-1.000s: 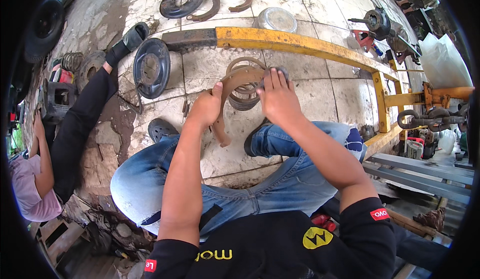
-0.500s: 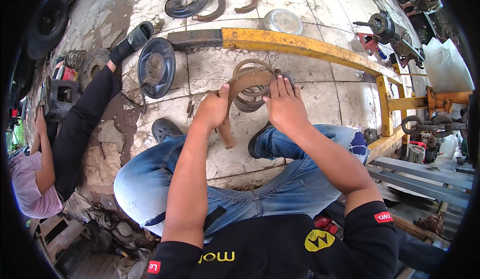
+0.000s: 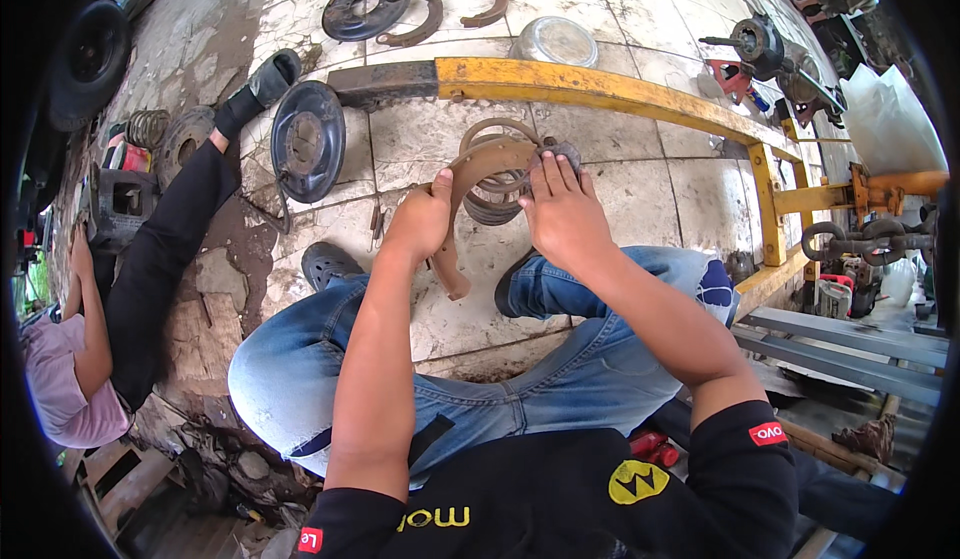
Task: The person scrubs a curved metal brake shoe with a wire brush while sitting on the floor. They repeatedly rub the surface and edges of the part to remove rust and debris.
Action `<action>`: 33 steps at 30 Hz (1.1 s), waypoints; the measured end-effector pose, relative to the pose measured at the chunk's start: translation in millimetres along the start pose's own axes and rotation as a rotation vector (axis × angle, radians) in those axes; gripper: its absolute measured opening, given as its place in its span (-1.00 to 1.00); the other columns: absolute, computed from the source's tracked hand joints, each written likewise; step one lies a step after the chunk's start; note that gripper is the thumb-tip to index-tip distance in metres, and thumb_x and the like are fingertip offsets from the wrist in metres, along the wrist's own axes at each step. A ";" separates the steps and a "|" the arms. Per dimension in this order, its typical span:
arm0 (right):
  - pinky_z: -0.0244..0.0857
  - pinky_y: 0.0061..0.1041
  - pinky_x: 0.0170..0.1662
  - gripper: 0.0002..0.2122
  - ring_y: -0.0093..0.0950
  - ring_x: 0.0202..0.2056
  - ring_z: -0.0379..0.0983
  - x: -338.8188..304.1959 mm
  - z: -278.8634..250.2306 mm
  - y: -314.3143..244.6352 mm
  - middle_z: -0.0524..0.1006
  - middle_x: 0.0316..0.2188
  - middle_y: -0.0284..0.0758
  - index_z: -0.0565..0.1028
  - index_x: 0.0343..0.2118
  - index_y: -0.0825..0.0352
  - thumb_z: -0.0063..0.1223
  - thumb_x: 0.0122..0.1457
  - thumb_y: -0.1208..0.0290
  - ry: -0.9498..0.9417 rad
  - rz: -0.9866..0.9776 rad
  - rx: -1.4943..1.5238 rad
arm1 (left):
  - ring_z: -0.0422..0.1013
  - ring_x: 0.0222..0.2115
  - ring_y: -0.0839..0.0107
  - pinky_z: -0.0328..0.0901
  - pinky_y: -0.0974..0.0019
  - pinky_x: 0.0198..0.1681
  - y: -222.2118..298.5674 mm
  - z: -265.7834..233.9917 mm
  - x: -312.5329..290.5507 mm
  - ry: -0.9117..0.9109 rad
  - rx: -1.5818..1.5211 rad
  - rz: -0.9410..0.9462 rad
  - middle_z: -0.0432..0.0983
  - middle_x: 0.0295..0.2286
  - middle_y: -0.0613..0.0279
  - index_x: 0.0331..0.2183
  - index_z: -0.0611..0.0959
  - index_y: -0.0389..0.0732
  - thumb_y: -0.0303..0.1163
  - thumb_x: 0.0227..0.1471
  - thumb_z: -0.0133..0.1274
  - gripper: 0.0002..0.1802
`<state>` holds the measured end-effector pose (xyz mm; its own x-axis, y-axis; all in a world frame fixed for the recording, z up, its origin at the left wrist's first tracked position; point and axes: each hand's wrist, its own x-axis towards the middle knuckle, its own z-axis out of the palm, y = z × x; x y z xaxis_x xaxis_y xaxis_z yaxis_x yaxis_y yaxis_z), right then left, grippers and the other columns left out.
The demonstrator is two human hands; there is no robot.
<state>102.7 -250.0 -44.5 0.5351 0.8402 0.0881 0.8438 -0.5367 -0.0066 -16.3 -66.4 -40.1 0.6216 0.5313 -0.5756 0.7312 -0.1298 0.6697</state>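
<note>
A curved, rusty brown brake shoe (image 3: 463,199) is held above the tiled floor between my knees. My left hand (image 3: 420,221) wraps round its outer edge, thumb on top. At its far end my right hand (image 3: 565,211) lies with fingers nearly straight over a dark grey piece (image 3: 568,151), pressing it to the shoe; its kind I cannot make out. A coil spring (image 3: 497,209) rests on the floor behind the shoe, partly hidden by it and by my right hand.
A yellow steel frame (image 3: 600,99) crosses beyond my hands. A black backing plate (image 3: 308,142) stands left; another backing plate (image 3: 366,7), two brake shoes and a round metal lid (image 3: 558,41) lie farther off. At left, another person's leg (image 3: 180,249) stretches out. Chain links (image 3: 850,243) hang right.
Both hands and the brake shoe keep nearly the same place, with the right hand shifted very slightly. The whole view has moved a little.
</note>
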 end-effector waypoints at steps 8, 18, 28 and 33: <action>0.12 0.04 0.18 -0.54 0.00 0.19 0.23 -0.2 9.2 1.2 0.30 0.15 0.10 0.30 0.11 0.55 -0.25 0.33 0.24 0.048 -0.034 0.002 | 0.39 -0.01 -0.08 0.21 0.10 0.08 -10.8 1.1 10.0 -0.026 -0.031 -0.006 0.48 -0.10 -0.32 -0.04 0.52 -0.49 0.22 0.24 -0.40 -0.13; 0.15 -0.02 0.19 -0.61 0.08 0.18 0.19 21.0 -1.1 23.8 0.27 0.14 0.20 0.33 0.05 0.54 -0.25 0.33 0.31 0.050 0.063 0.317 | 0.40 -0.01 -0.12 0.23 0.08 0.08 -4.3 1.8 5.9 -0.017 -0.028 -0.004 0.49 -0.12 -0.34 -0.08 0.56 -0.46 0.20 0.24 -0.41 -0.15; -0.01 0.00 0.27 -0.51 -0.06 0.27 0.10 6.9 14.9 1.5 0.21 0.23 0.04 0.26 0.17 0.49 -0.23 0.32 0.21 0.024 0.081 0.103 | 0.41 -0.05 0.01 0.22 0.16 0.06 5.0 2.5 0.4 -0.021 -0.037 -0.006 0.48 -0.10 -0.27 0.02 0.47 -0.53 0.26 0.23 -0.37 -0.08; 0.01 0.01 0.26 -0.52 -0.04 0.26 0.12 17.3 16.6 10.4 0.22 0.22 0.07 0.25 0.16 0.52 -0.23 0.32 0.22 0.021 0.149 0.145 | 0.39 -0.01 -0.15 0.22 0.06 0.08 -4.0 6.2 8.5 -0.009 -0.029 0.033 0.49 -0.12 -0.35 -0.08 0.55 -0.49 0.20 0.25 -0.43 -0.13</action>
<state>121.5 -239.8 -59.6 0.6549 0.7496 0.0960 0.7532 -0.6370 -0.1643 -12.2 -66.5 -50.6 0.6478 0.5194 -0.5573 0.7020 -0.1228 0.7015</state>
